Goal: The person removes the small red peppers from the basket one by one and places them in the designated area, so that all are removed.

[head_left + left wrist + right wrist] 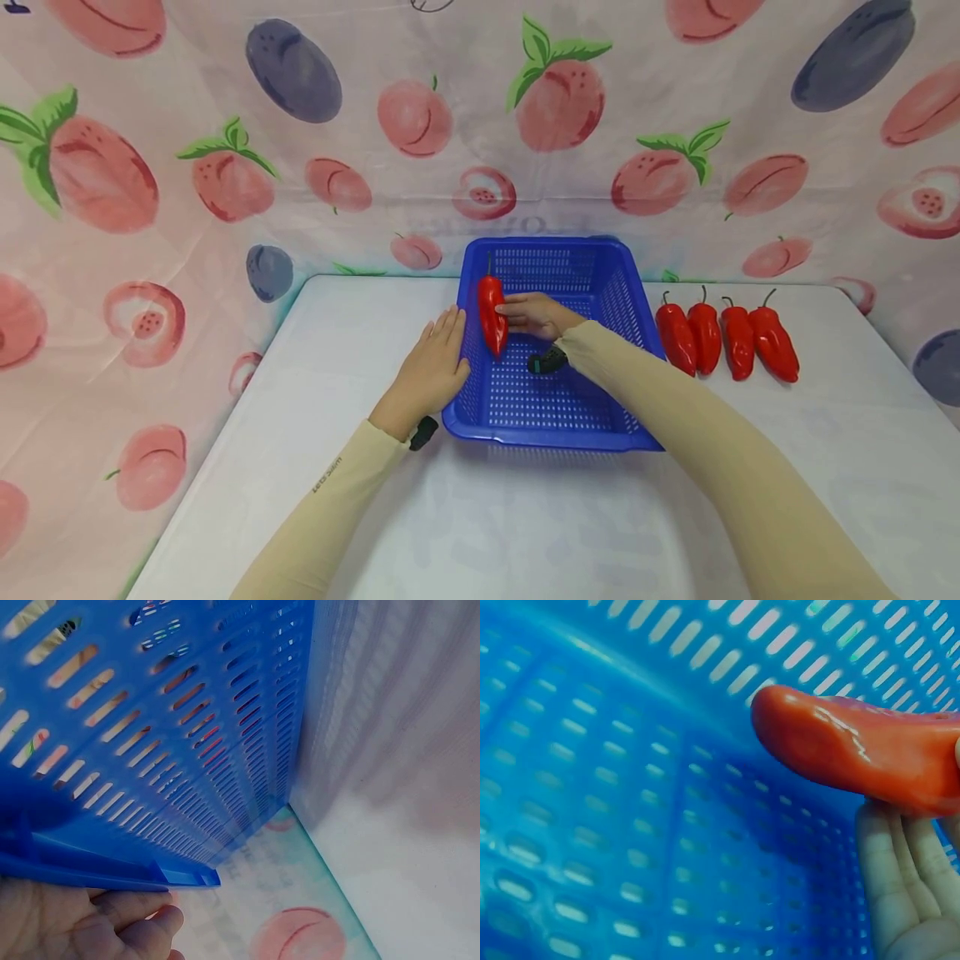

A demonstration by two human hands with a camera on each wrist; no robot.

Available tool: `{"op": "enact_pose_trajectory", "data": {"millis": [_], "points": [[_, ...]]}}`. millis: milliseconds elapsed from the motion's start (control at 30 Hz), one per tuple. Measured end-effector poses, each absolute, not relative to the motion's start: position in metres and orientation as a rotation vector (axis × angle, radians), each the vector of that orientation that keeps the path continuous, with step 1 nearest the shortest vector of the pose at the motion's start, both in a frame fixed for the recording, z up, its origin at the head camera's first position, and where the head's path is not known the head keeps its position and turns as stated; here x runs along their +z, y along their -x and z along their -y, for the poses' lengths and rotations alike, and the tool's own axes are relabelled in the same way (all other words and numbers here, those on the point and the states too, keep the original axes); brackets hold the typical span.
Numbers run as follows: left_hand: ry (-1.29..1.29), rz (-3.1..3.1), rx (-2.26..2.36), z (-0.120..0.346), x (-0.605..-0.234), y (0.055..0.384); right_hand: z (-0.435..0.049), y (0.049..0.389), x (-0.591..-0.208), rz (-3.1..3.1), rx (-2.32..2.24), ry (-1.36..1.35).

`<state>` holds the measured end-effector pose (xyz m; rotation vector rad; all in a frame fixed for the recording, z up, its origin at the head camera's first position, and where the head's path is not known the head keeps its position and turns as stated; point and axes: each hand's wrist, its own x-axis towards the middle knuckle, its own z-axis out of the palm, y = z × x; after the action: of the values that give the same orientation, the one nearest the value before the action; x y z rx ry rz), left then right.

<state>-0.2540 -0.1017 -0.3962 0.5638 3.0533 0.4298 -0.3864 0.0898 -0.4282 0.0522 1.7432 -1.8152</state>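
Inside the blue plastic basket [555, 439], close to its left wall, my right hand [542, 315] holds a red pepper [492, 317] with its green stem pointing away from me. The right wrist view shows the fingers [891, 855] under the glossy pepper [840, 746], a bit of thumb at the right edge, and the basket's slotted wall behind. My left hand [431, 371] lies with straight fingers along the basket's left rim. From the left wrist, that hand [82, 919] appears right at the rim, outside the slotted wall [187, 735].
Several red peppers [738, 342] lie in a row on the white table [847, 467], just right of the basket. A fruit-printed cloth [450, 50] hangs behind the table and along its left side. A dark band [423, 433] circles the left wrist.
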Motion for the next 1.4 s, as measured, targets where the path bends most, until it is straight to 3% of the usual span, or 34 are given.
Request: {"op": "enact_pose_trajectory", "data": {"millis": [600,1400], "points": [[-0.596,-3.062,0.435,0.102,-0.399,0.254,-0.112,0.381,-0.373,-1.721,-1.865,-0.081],[-0.595,-3.064,0.436,0.102,-0.399,0.255,-0.172,0.331,-0.318,-2.082,-1.714,0.181]]}}
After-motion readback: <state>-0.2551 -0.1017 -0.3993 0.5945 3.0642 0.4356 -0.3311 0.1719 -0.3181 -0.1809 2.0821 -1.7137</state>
